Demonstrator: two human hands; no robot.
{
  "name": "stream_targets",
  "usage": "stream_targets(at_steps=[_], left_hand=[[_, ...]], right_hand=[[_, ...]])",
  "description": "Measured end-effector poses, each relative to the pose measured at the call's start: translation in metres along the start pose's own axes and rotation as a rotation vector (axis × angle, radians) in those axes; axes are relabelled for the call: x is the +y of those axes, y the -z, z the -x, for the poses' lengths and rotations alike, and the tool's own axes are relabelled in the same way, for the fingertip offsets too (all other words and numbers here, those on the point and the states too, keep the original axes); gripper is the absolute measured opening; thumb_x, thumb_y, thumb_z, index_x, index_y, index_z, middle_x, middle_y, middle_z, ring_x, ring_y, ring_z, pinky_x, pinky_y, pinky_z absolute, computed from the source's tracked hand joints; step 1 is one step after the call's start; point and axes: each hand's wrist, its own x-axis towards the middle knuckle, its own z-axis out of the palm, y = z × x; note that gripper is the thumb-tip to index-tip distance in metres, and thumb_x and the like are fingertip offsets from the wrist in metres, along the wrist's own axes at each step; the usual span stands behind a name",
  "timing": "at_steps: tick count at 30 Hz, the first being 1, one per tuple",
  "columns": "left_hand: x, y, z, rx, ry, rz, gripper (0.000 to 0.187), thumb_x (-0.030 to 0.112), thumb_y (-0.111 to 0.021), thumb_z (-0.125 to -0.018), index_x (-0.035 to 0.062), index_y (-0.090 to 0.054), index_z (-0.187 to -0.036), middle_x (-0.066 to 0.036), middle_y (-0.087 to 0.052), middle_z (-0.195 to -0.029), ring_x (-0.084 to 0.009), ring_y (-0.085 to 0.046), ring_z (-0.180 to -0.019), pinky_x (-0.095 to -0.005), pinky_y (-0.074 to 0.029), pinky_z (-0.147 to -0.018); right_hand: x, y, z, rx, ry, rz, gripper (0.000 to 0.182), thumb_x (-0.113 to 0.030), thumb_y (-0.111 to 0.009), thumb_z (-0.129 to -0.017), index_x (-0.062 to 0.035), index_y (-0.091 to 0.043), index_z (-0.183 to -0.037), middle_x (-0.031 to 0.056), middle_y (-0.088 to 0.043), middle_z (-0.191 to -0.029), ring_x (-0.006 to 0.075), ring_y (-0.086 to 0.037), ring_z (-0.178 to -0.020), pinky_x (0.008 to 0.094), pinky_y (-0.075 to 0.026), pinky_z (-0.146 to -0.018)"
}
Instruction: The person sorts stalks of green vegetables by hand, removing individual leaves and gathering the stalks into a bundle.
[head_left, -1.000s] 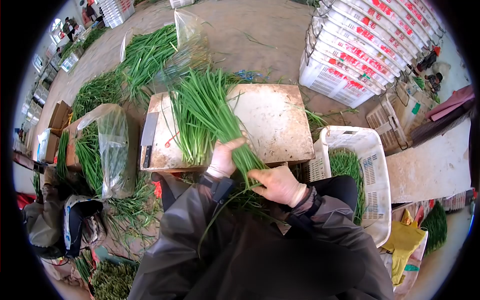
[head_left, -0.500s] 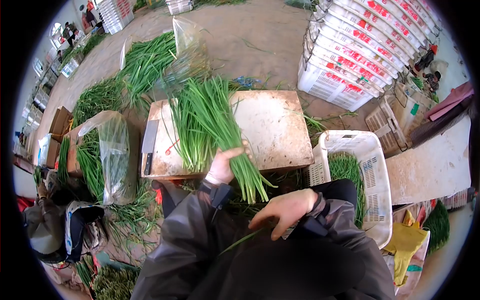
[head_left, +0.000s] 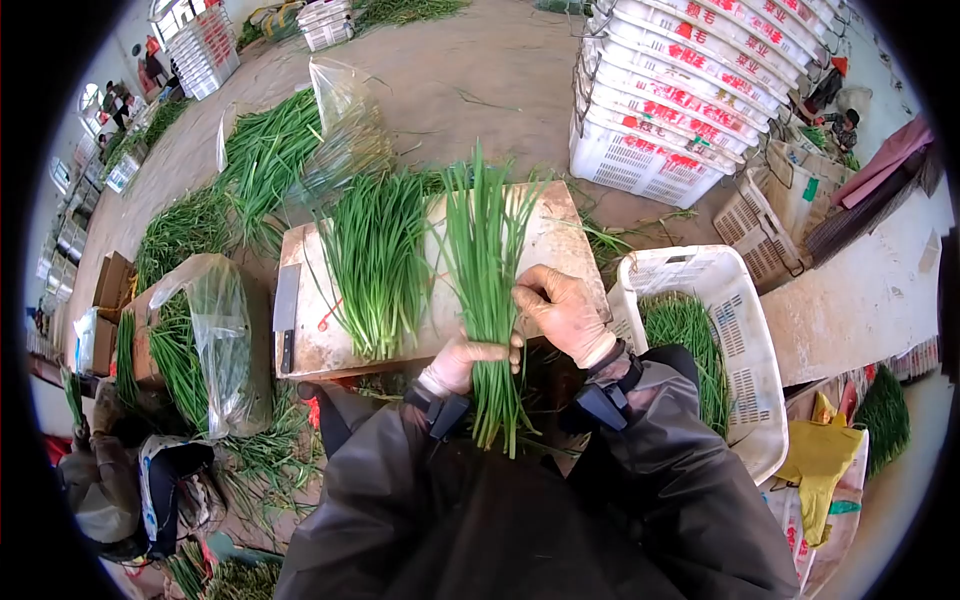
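My left hand [head_left: 465, 363] is closed around the lower stems of a bunch of garlic chives [head_left: 485, 265], held nearly upright over the near edge of a worn white board [head_left: 555, 235]. Just right of the leaves, my right hand [head_left: 570, 315] has its thumb and forefinger pinched together; whatever is between them is too small to make out. A second chive bunch [head_left: 375, 265] lies on the board's left half. Along the left edge rests a knife [head_left: 286, 305] with a black handle, and a red tie [head_left: 329, 314] sits beside it.
A white crate [head_left: 755, 385] holding chives stands at my right. Stacked white baskets [head_left: 655, 140] rise beyond the board. Leafy heaps [head_left: 265, 145] and a plastic bag [head_left: 222, 320] are at left, near another person [head_left: 105, 480]. A yellow glove [head_left: 820, 470] lies at lower right.
The held bunch has swung from leaning left to nearly upright, apart from the bunch on the board. My right hand has risen from my lap, where it held a loose leaf, to beside the leaves.
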Motion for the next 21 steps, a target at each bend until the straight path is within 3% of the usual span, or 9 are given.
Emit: stream_targets(at_steps=[1,4,7,8,12,18,21], left_hand=[[0.001,-0.002,0.001,0.0,-0.012,0.008,0.051,0.002,-0.076,-0.077,-0.0019,-0.059,-0.125,-0.011,-0.069,-0.098,-0.0256,-0.068,-0.083,-0.0418,-0.059,-0.075],[0.002,-0.005,0.003,0.005,-0.019,0.04,0.057,0.003,-0.076,-0.076,-0.0016,-0.057,-0.129,-0.011,-0.068,-0.101,-0.0257,-0.068,-0.086,-0.0419,-0.059,-0.076],[-0.001,0.003,0.005,0.016,0.014,0.077,0.063,0.003,-0.076,-0.075,-0.0007,-0.054,-0.134,-0.011,-0.068,-0.104,-0.0259,-0.068,-0.087,-0.042,-0.059,-0.076],[-0.001,0.004,0.005,0.017,0.011,0.081,0.064,0.003,-0.076,-0.075,-0.0003,-0.053,-0.135,-0.011,-0.068,-0.104,-0.0259,-0.068,-0.087,-0.042,-0.059,-0.076],[0.001,0.001,0.007,0.018,0.022,0.099,0.065,0.003,-0.076,-0.075,0.0007,-0.052,-0.135,-0.01,-0.067,-0.103,-0.0253,-0.068,-0.087,-0.0415,-0.059,-0.077],[-0.001,0.0,0.007,-0.027,0.088,0.075,0.065,0.005,-0.077,-0.076,0.0008,-0.052,-0.135,-0.011,-0.067,-0.104,-0.0248,-0.068,-0.088,-0.0409,-0.059,-0.078],[0.001,0.004,0.007,-0.068,0.052,0.084,0.041,0.005,-0.074,-0.082,-0.0017,-0.062,-0.121,-0.012,-0.069,-0.108,-0.0249,-0.07,-0.091,-0.0423,-0.06,-0.081]], right_hand=[[0.004,0.0,0.0,0.007,0.027,-0.017,0.016,-0.016,-0.071,-0.091,-0.0044,-0.067,-0.101,0.0144,-0.068,-0.08,0.0287,-0.068,-0.073,0.0392,-0.053,-0.069],[0.003,0.009,0.001,0.139,0.095,0.173,0.011,-0.012,-0.072,-0.09,-0.0035,-0.068,-0.095,0.0131,-0.068,-0.077,0.0241,-0.067,-0.071,0.0354,-0.052,-0.067],[0.006,0.019,-0.001,0.254,0.113,0.393,0.01,-0.01,-0.071,-0.089,-0.0033,-0.067,-0.096,0.0168,-0.067,-0.075,0.0281,-0.069,-0.071,0.0364,-0.053,-0.066],[0.007,0.023,-0.001,0.251,0.043,0.413,0.012,-0.012,-0.071,-0.091,-0.0026,-0.067,-0.097,0.0131,-0.068,-0.078,0.0227,-0.068,-0.072,0.0345,-0.053,-0.068],[0.019,0.026,-0.005,-0.053,-0.029,-0.061,0.016,-0.016,-0.069,-0.097,-0.0009,-0.067,-0.1,0.0031,-0.068,-0.087,0.0108,-0.06,-0.081,0.0287,-0.05,-0.075],[0.021,0.006,0.001,-0.135,-0.11,-0.136,0.014,-0.017,-0.069,-0.096,-0.0024,-0.067,-0.098,0.0028,-0.067,-0.084,0.0114,-0.06,-0.08,0.0285,-0.05,-0.075],[0.015,0.015,0.0,-0.088,-0.104,0.024,0.015,-0.018,-0.07,-0.096,-0.0039,-0.067,-0.099,0.0031,-0.067,-0.084,0.013,-0.061,-0.08,0.028,-0.05,-0.076]])
